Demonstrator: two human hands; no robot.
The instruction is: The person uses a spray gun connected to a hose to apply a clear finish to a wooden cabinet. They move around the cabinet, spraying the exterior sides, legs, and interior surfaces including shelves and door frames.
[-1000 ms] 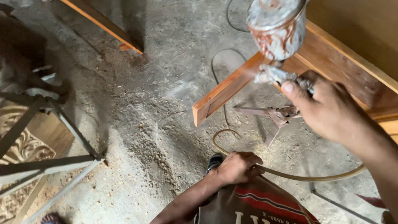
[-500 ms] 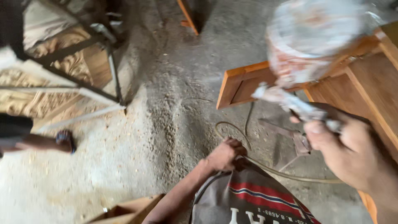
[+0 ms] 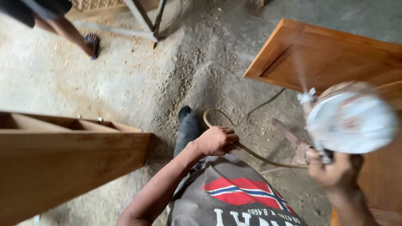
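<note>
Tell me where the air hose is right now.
In the head view, the thin tan air hose runs across the lower middle, looped through the left hand above the grey printed shirt and leading right to the spray gun in the right hand.

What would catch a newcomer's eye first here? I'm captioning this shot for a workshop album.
The blurred spray gun with its round pale cup, gripped in the right hand at right, misting toward the orange-brown wooden panel above it. At centre, the left hand holds the tan hose over the dusty floor.
</note>
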